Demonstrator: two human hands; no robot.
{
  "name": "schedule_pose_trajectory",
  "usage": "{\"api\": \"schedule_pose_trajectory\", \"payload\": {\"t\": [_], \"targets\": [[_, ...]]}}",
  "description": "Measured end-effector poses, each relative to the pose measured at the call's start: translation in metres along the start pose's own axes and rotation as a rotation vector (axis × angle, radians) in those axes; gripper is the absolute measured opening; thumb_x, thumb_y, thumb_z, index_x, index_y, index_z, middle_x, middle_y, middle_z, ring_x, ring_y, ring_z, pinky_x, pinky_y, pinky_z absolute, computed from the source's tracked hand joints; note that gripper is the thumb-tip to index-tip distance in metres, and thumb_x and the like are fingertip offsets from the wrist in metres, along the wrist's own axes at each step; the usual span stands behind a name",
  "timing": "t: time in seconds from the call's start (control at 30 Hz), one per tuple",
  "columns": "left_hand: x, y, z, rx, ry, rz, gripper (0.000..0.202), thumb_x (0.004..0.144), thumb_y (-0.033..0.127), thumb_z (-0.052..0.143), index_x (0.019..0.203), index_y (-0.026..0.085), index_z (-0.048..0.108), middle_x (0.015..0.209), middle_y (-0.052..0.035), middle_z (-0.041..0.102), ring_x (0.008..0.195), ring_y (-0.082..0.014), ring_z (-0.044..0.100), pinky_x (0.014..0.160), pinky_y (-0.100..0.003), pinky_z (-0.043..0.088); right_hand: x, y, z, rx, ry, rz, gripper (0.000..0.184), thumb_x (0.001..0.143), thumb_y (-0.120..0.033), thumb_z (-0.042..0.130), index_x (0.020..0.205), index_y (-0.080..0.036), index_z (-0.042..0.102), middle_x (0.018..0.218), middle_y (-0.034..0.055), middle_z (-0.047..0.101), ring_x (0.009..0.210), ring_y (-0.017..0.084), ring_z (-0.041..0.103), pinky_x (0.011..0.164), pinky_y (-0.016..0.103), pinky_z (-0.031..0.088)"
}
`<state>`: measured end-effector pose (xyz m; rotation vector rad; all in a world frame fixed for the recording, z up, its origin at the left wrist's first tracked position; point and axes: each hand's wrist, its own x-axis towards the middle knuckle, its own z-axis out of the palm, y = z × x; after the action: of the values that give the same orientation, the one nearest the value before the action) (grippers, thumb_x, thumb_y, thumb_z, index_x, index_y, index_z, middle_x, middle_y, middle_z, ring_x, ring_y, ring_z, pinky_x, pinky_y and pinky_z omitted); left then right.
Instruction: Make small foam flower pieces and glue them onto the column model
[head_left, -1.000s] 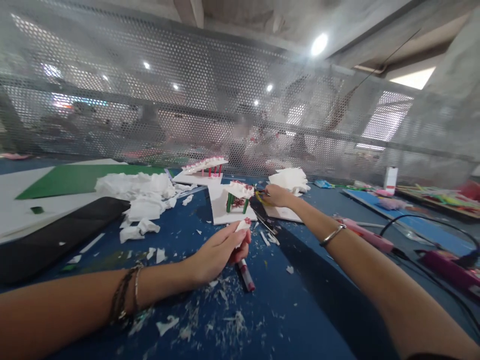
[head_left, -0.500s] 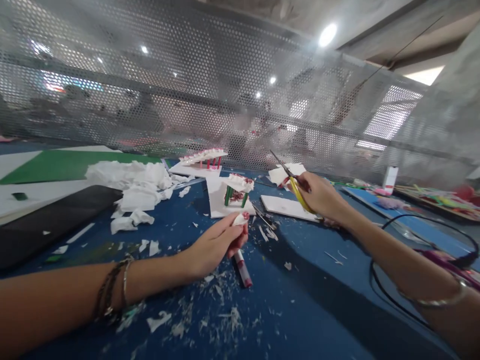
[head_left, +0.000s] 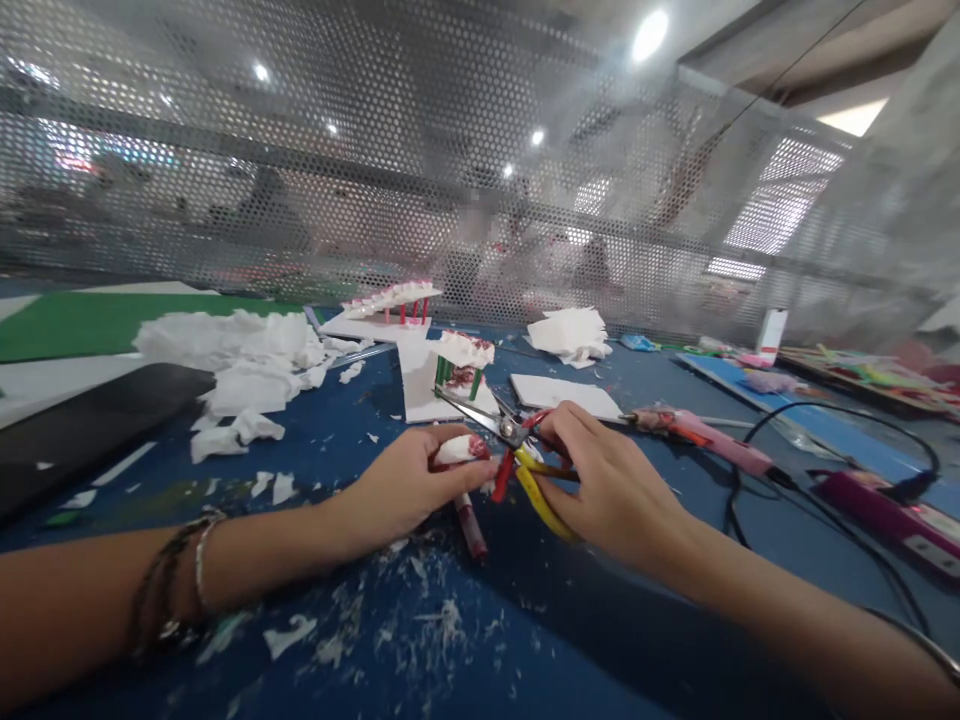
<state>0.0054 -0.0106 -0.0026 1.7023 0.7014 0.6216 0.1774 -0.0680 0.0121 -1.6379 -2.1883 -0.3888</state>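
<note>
My left hand [head_left: 409, 480] is closed round a small white paper-like piece [head_left: 454, 450] with a red-stained end. My right hand [head_left: 607, 480] grips yellow-handled scissors [head_left: 510, 430], the blades pointing left just above the piece. Something red hangs beside the scissors' pivot; I cannot tell what it is. On the table under my left fingers lies a red-and-white marker [head_left: 471, 527]. Beyond the hands stands a small model [head_left: 461, 362] with green posts and a white, red-marked roof, on a white board [head_left: 420, 385].
A second model [head_left: 397, 297] with red posts is behind. Crumpled white tissue [head_left: 232, 345] and a black flat object [head_left: 105, 430] lie left. On the right are a pink glue gun [head_left: 705, 437], a purple power strip [head_left: 892, 515], cables and a white foam board [head_left: 566, 395]. Paper scraps litter the blue table.
My right hand has brought the scissors left and down, close to the left hand. The glue gun is now uncovered. My view has shifted slightly.
</note>
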Motion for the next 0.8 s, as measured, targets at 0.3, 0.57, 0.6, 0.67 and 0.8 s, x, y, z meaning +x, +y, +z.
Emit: {"api": "schedule_pose_trajectory", "payload": {"t": [0.3, 0.57, 0.6, 0.67, 0.8], "targets": [[0.006, 0.009, -0.017, 0.177, 0.147, 0.079, 0.017, 0.069, 0.032, 0.051, 0.065, 0.016, 0.049, 0.053, 0.0066, 0.040, 0.048, -0.0061, 0.034, 0.049, -0.019, 0.027, 0.004, 0.023, -0.012, -0.043, 0.127, 0.070, 0.010, 0.071, -0.026, 0.044, 0.068, -0.019, 0.037, 0.063, 0.0001, 0.046, 0.052, 0.010, 0.040, 0.048, 0.022, 0.029], [0.021, 0.018, -0.056, 0.250, 0.376, 0.105, 0.026, 0.070, 0.037, 0.047, 0.054, 0.017, 0.045, 0.047, 0.0057, 0.031, 0.044, -0.0075, 0.027, 0.046, -0.023, 0.021, 0.006, 0.031, -0.009, -0.039, 0.142, 0.116, 0.012, 0.071, -0.026, 0.043, 0.065, -0.020, 0.035, 0.062, -0.0002, 0.045, 0.051, 0.010, 0.039, 0.048, 0.022, 0.030], [0.020, 0.018, -0.053, 0.256, 0.365, 0.093, 0.024, 0.070, 0.037, 0.048, 0.058, 0.016, 0.051, 0.046, 0.0059, 0.031, 0.043, -0.0075, 0.027, 0.045, -0.023, 0.021, 0.005, 0.027, -0.008, -0.029, 0.137, 0.091, 0.010, 0.070, -0.025, 0.043, 0.067, -0.020, 0.035, 0.063, 0.0000, 0.045, 0.052, 0.010, 0.039, 0.048, 0.022, 0.030], [0.014, 0.018, -0.040, 0.265, 0.238, 0.063, 0.022, 0.065, 0.035, 0.054, 0.072, 0.016, 0.060, 0.050, 0.0053, 0.041, 0.045, -0.0073, 0.033, 0.048, -0.021, 0.025, 0.003, 0.019, -0.005, 0.007, 0.122, 0.044, 0.010, 0.070, -0.025, 0.045, 0.069, -0.020, 0.037, 0.067, 0.0005, 0.046, 0.054, 0.010, 0.040, 0.049, 0.022, 0.031], [0.000, 0.013, -0.006, 0.041, 0.011, 0.007, 0.028, 0.062, 0.035, 0.058, 0.084, 0.018, 0.059, 0.067, 0.0035, 0.058, 0.058, -0.0093, 0.049, 0.055, -0.019, 0.034, -0.001, 0.003, 0.001, 0.094, 0.085, 0.002, 0.012, 0.069, -0.024, 0.048, 0.074, -0.019, 0.038, 0.071, 0.0006, 0.046, 0.058, 0.010, 0.043, 0.052, 0.022, 0.035]]}}
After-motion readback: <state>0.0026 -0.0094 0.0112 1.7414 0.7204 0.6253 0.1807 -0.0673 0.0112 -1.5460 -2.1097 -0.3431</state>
